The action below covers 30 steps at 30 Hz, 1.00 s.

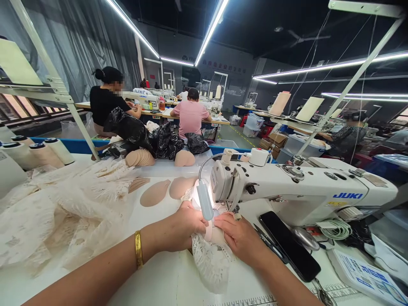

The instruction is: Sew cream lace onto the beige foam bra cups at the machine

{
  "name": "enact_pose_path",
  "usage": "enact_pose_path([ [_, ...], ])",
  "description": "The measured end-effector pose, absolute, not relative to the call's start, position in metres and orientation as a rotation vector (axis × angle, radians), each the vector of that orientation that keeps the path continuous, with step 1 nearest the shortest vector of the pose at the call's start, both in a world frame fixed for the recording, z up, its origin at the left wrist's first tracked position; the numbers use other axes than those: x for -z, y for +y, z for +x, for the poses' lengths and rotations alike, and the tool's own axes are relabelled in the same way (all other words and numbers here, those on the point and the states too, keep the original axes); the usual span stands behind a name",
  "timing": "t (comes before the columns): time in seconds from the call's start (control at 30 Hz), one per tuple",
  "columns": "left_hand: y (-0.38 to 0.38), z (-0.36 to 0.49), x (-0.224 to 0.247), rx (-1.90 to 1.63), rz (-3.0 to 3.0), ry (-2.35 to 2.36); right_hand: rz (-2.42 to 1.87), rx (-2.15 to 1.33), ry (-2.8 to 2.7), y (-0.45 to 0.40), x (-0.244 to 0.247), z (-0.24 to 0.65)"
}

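Note:
A piece of cream lace fabric (212, 265) with a beige cup lies under the head of the white sewing machine (274, 182). My left hand (183, 225) grips its left edge, thumb and fingers pressed together on the cloth. On the right side of the same piece, my right hand (237, 233) lies flat, fingers stretched toward the needle area. A small grey lamp (205, 202) on a bent neck shines on this spot and hides the needle and part of the cloth.
More cream lace (60, 216) is heaped at the left. Beige cups (155, 193) lie behind my left hand. At the right are a black phone (290, 246), dark scissors (270, 242) and a white box (366, 276). Thread cones (59, 151) stand far left. Co-workers sit beyond.

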<state>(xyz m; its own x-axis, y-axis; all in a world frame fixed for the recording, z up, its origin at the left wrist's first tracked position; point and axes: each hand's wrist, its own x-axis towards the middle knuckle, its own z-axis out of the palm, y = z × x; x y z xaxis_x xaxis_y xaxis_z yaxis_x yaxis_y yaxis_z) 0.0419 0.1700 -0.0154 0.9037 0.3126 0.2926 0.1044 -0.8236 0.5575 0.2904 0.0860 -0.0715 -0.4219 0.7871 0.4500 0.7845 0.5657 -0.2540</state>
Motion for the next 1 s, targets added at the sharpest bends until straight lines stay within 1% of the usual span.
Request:
enact_pose_path([
  [0.1,0.173,0.043,0.012,-0.464,2.638,0.267,-1.241,-0.02,-2.28,0.084,0.068,0.289],
  [0.23,0.173,0.043,0.013,-0.505,2.719,0.265,-1.131,-0.016,-2.337,0.079,0.057,0.284],
  [0.4,0.172,0.041,0.02,-0.464,2.848,0.178,-1.01,-0.163,-2.405,0.07,0.043,0.278],
  [0.5,0.172,0.041,0.021,-0.483,2.875,0.146,-1.02,-0.19,-2.406,0.068,0.041,0.277],
  [0.7,0.173,0.043,0.03,-0.523,2.917,0.184,-1.069,-0.12,-2.387,0.072,0.048,0.279],
  [0.77,0.174,0.044,0.036,-0.549,2.874,0.231,-1.1,-0.08,-2.375,0.073,0.051,0.281],
  [0.93,0.175,0.049,0.046,-0.729,2.548,0.34,-1.161,-0.079,-2.346,0.076,0.057,0.286],
  [1.0,0.174,0.051,0.048,-0.744,2.534,0.353,-1.19,-0.079,-2.317,0.078,0.059,0.287],
])
